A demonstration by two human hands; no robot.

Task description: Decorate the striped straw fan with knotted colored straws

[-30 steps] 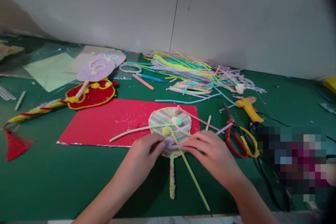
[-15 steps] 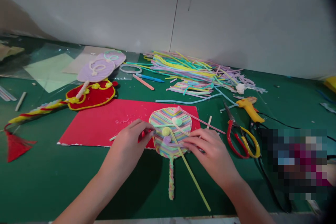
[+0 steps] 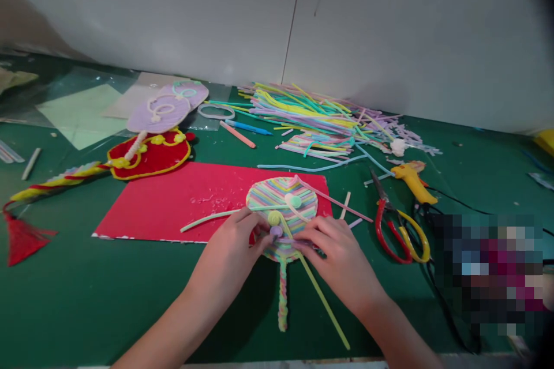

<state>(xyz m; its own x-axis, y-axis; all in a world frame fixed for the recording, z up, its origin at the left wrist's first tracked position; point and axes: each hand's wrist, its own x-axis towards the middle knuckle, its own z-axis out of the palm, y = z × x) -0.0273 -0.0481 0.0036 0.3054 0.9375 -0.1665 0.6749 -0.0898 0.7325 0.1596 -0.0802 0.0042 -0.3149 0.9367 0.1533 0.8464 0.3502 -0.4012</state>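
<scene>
A round fan of striped pastel pipe cleaners [image 3: 262, 190] lies partly over the red sheet, its twisted handle [image 3: 283, 300] pointing towards me. Coiled pipe cleaners in mint [image 3: 295, 201], yellow [image 3: 274, 218] and purple [image 3: 276, 232] sit on its face, their loose tails trailing outward. With thumb and fingertips, my left hand [image 3: 236, 248] grips the purple coil at its left side. Opposite it, my right hand [image 3: 333, 251] pinches the purple pipe cleaner's tail, whose end [image 3: 356, 223] shows beyond the fingers. The yellow-green tail [image 3: 324, 297] runs down past the fan's rim.
Red-and-yellow-handled scissors [image 3: 400, 233] and a yellow glue gun [image 3: 415, 181] with a black cord lie at right. Behind are a pile of pipe cleaners [image 3: 303, 106] and markers [image 3: 249, 128]. Left are a purple fan [image 3: 160, 112], a red tasselled fan [image 3: 162, 158] and the red sheet [image 3: 151, 207].
My left hand has moved right and down from the fan's left edge onto the purple coil, leaving the mint tail uncovered. My right hand has shifted slightly left along the purple tail.
</scene>
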